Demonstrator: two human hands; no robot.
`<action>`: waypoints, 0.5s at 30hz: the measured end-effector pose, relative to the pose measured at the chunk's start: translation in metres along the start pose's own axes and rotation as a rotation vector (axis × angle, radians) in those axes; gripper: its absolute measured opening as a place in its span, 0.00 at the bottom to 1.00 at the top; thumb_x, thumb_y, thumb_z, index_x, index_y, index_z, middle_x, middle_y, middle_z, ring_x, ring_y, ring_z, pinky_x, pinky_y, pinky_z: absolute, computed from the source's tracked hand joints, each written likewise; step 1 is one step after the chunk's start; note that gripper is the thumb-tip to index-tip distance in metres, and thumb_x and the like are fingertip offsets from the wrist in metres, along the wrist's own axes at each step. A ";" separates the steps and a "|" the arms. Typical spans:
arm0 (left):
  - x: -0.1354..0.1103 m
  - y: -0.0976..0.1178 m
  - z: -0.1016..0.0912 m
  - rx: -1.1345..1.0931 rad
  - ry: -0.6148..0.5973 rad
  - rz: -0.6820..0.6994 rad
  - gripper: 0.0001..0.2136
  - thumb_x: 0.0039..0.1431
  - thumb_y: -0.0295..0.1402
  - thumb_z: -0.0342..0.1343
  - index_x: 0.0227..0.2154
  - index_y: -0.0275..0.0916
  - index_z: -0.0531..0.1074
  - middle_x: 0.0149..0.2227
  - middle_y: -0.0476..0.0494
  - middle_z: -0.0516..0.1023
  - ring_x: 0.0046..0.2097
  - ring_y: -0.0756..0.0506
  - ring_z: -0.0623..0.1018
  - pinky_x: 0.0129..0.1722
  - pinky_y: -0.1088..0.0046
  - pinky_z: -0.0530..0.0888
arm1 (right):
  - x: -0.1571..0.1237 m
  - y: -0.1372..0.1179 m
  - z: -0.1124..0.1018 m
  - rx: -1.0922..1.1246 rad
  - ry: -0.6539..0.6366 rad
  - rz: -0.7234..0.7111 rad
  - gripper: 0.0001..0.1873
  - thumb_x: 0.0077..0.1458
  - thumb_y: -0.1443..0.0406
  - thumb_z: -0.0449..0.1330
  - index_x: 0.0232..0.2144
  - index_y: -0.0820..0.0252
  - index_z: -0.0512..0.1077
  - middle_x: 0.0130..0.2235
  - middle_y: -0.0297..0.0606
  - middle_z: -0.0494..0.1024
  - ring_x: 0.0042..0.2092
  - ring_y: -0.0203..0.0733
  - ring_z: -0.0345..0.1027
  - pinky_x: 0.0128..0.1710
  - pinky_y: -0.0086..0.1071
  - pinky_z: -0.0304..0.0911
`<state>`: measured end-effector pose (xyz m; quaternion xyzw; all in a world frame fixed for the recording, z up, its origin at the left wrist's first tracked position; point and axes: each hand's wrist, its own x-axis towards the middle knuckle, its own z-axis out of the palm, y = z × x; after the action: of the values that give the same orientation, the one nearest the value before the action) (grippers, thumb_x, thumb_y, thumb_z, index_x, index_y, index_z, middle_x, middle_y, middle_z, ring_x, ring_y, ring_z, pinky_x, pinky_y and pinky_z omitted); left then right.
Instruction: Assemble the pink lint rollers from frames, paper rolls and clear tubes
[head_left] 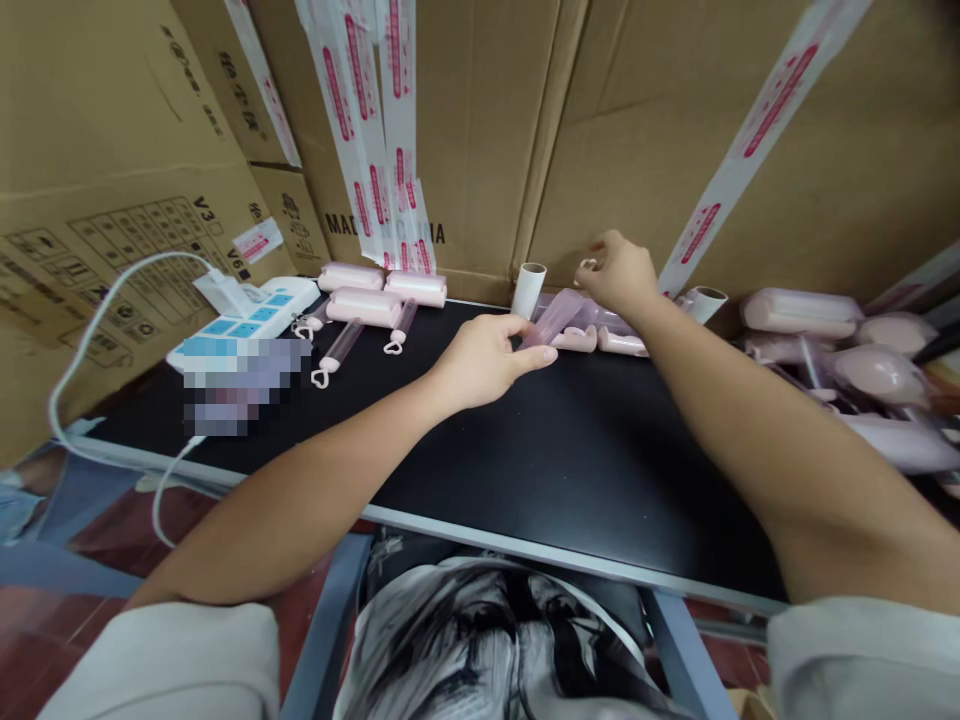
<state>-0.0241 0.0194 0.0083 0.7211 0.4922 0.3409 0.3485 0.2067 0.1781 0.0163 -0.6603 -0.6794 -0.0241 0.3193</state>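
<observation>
My left hand (486, 358) pinches one end of a translucent pink tube (555, 317) just above the black table (525, 450). My right hand (619, 272) is raised a little behind it, fingers closed on a small pale ring-shaped piece (587, 265). Under and behind the hands lie pink shell parts (600, 340) and a white paper roll core (529, 289) standing upright.
Pink cases (382, 295) and clear tubes with heart-shaped ends (337, 352) lie at the back left beside a white and blue power strip (247, 320) with its cable. More pink parts (862, 360) pile at the right. Cardboard boxes (487, 130) wall the table's back.
</observation>
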 end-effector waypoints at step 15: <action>0.000 -0.015 0.012 0.226 -0.154 0.164 0.12 0.55 0.42 0.68 0.35 0.38 0.81 0.28 0.51 0.78 0.30 0.49 0.73 0.31 0.72 0.64 | -0.161 0.005 -0.079 0.671 -0.114 -0.338 0.12 0.62 0.53 0.67 0.39 0.55 0.79 0.31 0.34 0.79 0.28 0.38 0.69 0.28 0.34 0.65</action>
<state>-0.0213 0.0212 -0.0100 0.8176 0.4385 0.2544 0.2729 0.2312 0.0008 0.0019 -0.3976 -0.7655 0.1841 0.4711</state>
